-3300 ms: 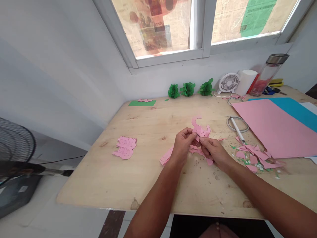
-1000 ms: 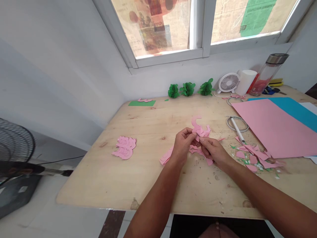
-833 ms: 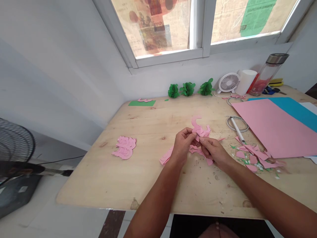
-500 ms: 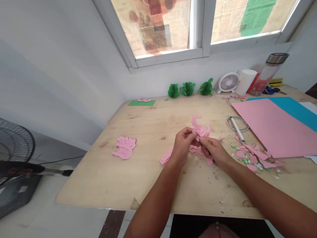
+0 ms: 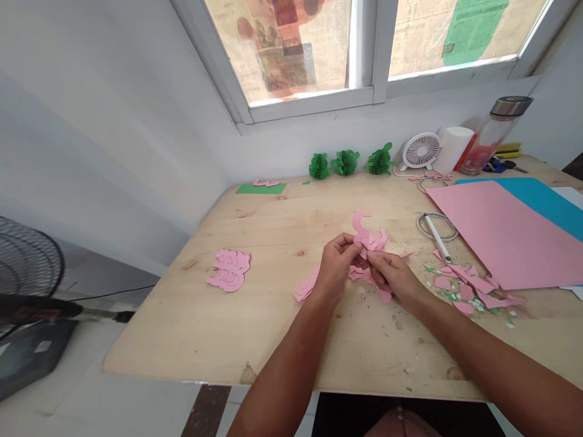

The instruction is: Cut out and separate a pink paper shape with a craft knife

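Pinched in my left hand (image 5: 337, 261) is a curved pink paper piece (image 5: 361, 223), with wavy cut edges rising beyond the fingertips. Close against it, my right hand (image 5: 395, 276) is closed with its fingers curled. A thin dark tip shows between the two hands; the rest of that tool is hidden in my right fingers. Under and beside the hands lie more pink paper pieces (image 5: 306, 287), partly covered by my left wrist. A stack of scalloped pink cut-outs (image 5: 230, 270) rests on the table to the left.
Pink and green scraps (image 5: 469, 288) lie right of my hands, near a white pen (image 5: 437, 238). Beyond are pink sheets (image 5: 505, 237) and a blue sheet (image 5: 542, 200). Green paper figures (image 5: 346, 162), a small white fan (image 5: 421, 150) and a glass bottle (image 5: 494, 136) stand along the wall.
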A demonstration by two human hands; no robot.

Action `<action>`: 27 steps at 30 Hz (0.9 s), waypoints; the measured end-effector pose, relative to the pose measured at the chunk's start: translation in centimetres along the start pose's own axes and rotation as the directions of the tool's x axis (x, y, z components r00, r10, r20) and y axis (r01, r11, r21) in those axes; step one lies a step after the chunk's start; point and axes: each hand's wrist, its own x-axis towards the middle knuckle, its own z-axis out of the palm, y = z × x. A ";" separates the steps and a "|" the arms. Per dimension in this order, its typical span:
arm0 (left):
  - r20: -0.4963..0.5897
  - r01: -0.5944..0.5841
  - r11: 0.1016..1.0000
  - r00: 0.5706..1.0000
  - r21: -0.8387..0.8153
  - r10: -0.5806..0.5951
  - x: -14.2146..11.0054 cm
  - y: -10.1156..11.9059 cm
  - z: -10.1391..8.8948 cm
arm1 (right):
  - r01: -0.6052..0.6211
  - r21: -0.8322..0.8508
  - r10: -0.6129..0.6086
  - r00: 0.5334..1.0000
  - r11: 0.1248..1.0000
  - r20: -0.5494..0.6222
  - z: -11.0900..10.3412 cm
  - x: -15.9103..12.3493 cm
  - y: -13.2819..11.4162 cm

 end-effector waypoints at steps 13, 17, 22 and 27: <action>0.005 -0.004 1.000 1.000 -0.005 0.004 -0.1 0.1 0.0 | 0.003 -0.012 -0.003 1.000 1.000 0.001 0.1 -0.1 -0.1; 0.002 -0.011 1.000 1.000 -0.007 0.011 -0.1 0.1 0.1 | -0.004 0.002 0.004 1.000 1.000 0.008 0.1 -0.1 -0.2; 0.004 -0.017 1.000 1.000 -0.001 0.017 -0.2 0.2 0.1 | -0.004 0.009 0.003 1.000 1.000 0.021 0.0 -0.1 -0.1; 0.014 -0.025 1.000 1.000 -0.003 0.025 -0.2 0.2 0.1 | 0.002 0.013 -0.003 1.000 1.000 0.029 -0.1 -0.1 0.0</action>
